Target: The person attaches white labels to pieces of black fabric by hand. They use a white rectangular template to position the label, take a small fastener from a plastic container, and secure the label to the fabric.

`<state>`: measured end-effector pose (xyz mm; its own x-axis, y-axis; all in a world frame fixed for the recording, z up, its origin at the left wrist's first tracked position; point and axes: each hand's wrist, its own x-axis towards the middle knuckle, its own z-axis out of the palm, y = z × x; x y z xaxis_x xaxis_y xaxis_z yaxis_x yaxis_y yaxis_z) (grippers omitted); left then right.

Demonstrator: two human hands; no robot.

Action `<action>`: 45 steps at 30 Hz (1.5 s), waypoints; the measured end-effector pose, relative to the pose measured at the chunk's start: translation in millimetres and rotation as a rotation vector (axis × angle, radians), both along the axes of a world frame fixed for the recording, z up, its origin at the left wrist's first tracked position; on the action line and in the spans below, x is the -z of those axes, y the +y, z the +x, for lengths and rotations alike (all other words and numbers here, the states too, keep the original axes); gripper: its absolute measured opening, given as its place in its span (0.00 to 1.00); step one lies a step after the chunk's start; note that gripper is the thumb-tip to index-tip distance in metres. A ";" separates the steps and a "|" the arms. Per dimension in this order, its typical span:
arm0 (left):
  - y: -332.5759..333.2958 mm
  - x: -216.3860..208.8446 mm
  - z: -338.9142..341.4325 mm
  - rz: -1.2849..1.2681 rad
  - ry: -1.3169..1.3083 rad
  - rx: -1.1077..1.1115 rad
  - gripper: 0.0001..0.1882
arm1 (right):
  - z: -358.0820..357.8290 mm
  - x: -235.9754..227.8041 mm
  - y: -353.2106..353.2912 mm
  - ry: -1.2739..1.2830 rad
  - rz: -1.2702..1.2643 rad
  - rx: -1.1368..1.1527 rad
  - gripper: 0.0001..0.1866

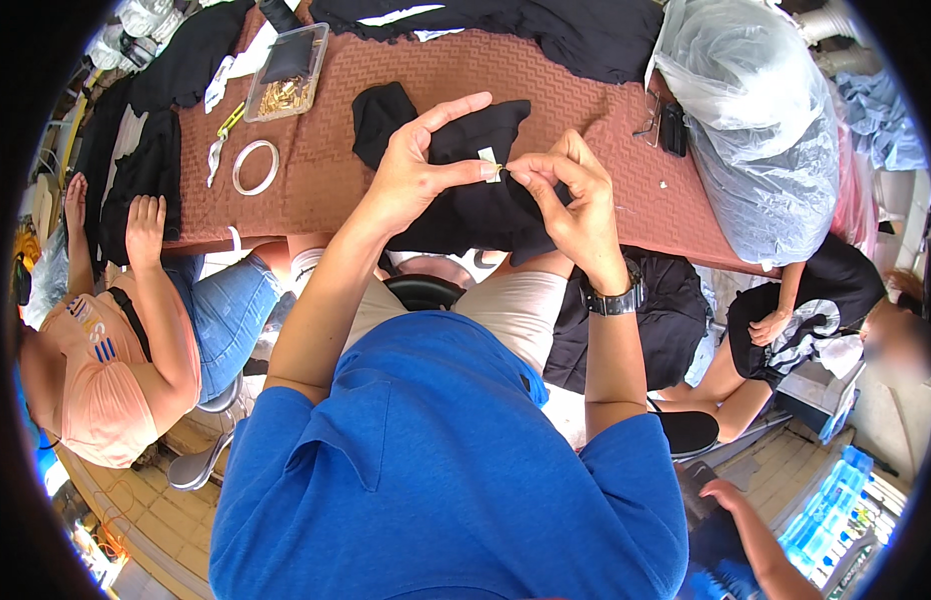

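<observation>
A black garment (446,225) lies in front of me at the table's near edge. Over it, my left hand (414,168) has its index finger stretched out and its thumb against a small white tag (488,157); its other fingers are mostly hidden. My right hand (568,190) is closed in a pinch beside that thumb, on a tiny gold-coloured pin (501,169) at the tag. How far the pin passes through the tag is too small to see. A watch sits on my right wrist.
A clear plastic box (286,95) of small gold pieces stands at the back left, near a yellow cutter (232,118) and a white ring (256,167). A large plastic-wrapped bundle (751,130) fills the right end. Co-workers sit on both sides; black cloth (151,170) lies left.
</observation>
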<state>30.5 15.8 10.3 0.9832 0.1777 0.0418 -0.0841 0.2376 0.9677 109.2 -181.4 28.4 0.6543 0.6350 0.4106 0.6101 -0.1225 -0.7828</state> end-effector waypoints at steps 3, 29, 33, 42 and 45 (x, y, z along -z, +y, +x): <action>-1.0 0.0 0.0 -0.032 -0.015 0.000 0.36 | -0.5 -0.2 -0.4 0.022 0.000 -0.001 0.08; 0.0 4.5 0.8 0.001 -0.022 0.031 0.37 | 9.3 27.8 2.7 0.253 0.132 -0.088 0.03; 3.2 4.4 -0.3 -0.047 0.020 0.004 0.37 | 7.7 25.1 2.1 0.383 0.165 -0.120 0.05; -1.8 1.7 -0.6 0.040 0.038 -0.074 0.36 | 3.4 9.5 13.3 0.098 0.114 0.047 0.09; -0.9 11.3 1.9 0.292 -0.042 -0.155 0.36 | -0.8 4.5 17.8 -0.143 0.058 -0.016 0.06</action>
